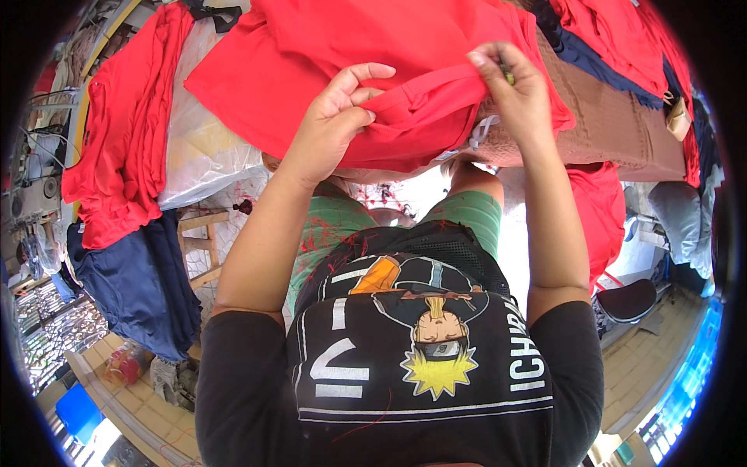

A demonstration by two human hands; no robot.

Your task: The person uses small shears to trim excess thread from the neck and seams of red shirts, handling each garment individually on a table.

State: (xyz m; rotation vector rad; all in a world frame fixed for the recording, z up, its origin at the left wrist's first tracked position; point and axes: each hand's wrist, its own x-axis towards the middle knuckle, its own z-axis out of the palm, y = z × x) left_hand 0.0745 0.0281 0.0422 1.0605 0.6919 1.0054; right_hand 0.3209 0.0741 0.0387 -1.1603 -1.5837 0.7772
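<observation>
A red garment (pixel 311 86) lies spread over the work surface in front of me. One folded edge of it is stretched between my hands. My left hand (pixel 336 121) pinches that edge between thumb and fingers, the index finger raised and curved. At the other end, my right hand (pixel 517 93) grips the edge with thumb and fingertips. A small yellow-and-dark object (pixel 510 78) shows inside the right hand, too hidden to name. Just below the stretched edge, near the right hand, hangs a white cord or tag (pixel 482 132).
The surface has a brown textured cover (pixel 622 132) at right and clear plastic wrap (pixel 210 148) at left. More red garments (pixel 128 117) and a navy garment (pixel 136 280) hang at left. A dark round seat (pixel 626 301) stands at lower right. Red threads lie on my green shorts (pixel 331 226).
</observation>
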